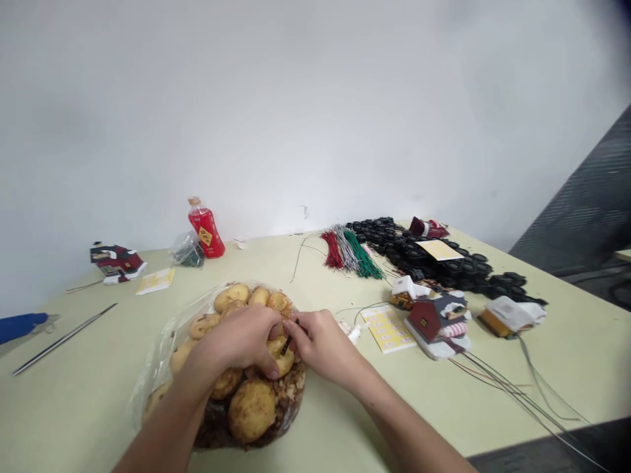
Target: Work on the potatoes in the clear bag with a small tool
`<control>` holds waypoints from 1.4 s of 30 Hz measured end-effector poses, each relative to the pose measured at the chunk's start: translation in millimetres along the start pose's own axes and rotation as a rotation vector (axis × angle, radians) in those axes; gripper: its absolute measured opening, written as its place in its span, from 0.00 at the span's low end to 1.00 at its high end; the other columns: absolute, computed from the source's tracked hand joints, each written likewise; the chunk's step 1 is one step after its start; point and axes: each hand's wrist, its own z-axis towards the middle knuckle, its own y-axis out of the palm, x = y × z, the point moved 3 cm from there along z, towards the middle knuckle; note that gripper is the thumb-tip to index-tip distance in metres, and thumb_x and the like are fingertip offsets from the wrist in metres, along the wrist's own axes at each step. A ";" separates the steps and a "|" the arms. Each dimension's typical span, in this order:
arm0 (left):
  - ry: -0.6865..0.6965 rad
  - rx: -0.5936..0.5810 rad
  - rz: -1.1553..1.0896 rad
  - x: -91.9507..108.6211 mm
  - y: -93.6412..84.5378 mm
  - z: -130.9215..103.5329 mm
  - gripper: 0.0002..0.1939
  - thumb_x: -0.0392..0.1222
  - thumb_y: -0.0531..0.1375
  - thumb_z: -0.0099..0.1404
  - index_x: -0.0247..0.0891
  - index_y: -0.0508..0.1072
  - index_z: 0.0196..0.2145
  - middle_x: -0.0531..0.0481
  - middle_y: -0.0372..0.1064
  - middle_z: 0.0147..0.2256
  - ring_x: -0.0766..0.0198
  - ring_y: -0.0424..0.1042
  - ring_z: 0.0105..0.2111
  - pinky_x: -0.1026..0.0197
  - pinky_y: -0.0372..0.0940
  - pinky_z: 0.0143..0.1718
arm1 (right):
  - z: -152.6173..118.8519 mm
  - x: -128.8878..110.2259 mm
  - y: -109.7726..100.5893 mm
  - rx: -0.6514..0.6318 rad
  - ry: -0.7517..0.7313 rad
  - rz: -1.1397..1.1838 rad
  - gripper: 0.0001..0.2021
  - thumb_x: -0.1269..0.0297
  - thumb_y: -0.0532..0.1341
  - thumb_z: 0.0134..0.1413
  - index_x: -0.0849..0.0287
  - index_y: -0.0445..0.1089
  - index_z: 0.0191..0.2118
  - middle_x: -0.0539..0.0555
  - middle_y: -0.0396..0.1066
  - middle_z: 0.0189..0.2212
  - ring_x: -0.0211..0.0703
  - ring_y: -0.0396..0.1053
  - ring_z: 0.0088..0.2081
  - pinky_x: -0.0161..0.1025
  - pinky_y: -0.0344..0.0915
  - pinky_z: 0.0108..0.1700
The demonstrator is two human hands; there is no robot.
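A clear plastic bag (162, 355), opened out on the table, holds several potatoes (252, 410) and brown crumbs (290, 387). My left hand (244, 338) is closed around one potato (282, 361) at the bag's right side, its thumb pressed to the near face. With bent fingers my right hand (320, 341) grips a thin dark tool (286, 343), whose lower end meets that same potato. The fingers hide most of the tool, so its exact kind cannot be made out.
To the right stand small model houses (438, 322) with trailing wires, a yellow label sheet (389, 328) and a heap of black round parts (424, 256). Red, silver and green wire bundles (352, 253) lie behind. Leftward are a red bottle (207, 230), metal rod (64, 339) and blue-handled tool (22, 326).
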 end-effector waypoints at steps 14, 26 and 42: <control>0.012 -0.032 -0.066 -5.5 -0.4 -2.3 0.24 0.44 0.79 0.46 0.45 0.66 0.27 0.60 0.65 0.27 0.60 0.66 0.29 0.56 0.52 0.28 | 0.0 7.9 7.8 0.007 -0.079 0.050 0.18 0.67 0.56 0.74 0.56 0.71 0.29 0.54 0.77 0.24 0.44 0.71 0.25 0.37 0.60 0.31; -0.015 -0.034 -0.118 -13.2 2.9 2.5 0.27 0.51 0.83 0.40 0.44 0.71 0.29 0.59 0.70 0.29 0.58 0.70 0.31 0.56 0.53 0.29 | -0.7 6.3 2.5 -0.053 -0.246 0.008 0.17 0.67 0.57 0.74 0.56 0.64 0.28 0.51 0.70 0.25 0.39 0.62 0.27 0.35 0.57 0.33; -0.024 -0.038 -0.112 -10.2 1.1 3.4 0.26 0.45 0.82 0.41 0.44 0.70 0.28 0.61 0.66 0.27 0.60 0.66 0.29 0.57 0.51 0.29 | 0.8 6.4 0.8 -0.077 -0.258 0.049 0.16 0.68 0.57 0.73 0.54 0.60 0.30 0.49 0.67 0.26 0.39 0.61 0.28 0.35 0.55 0.35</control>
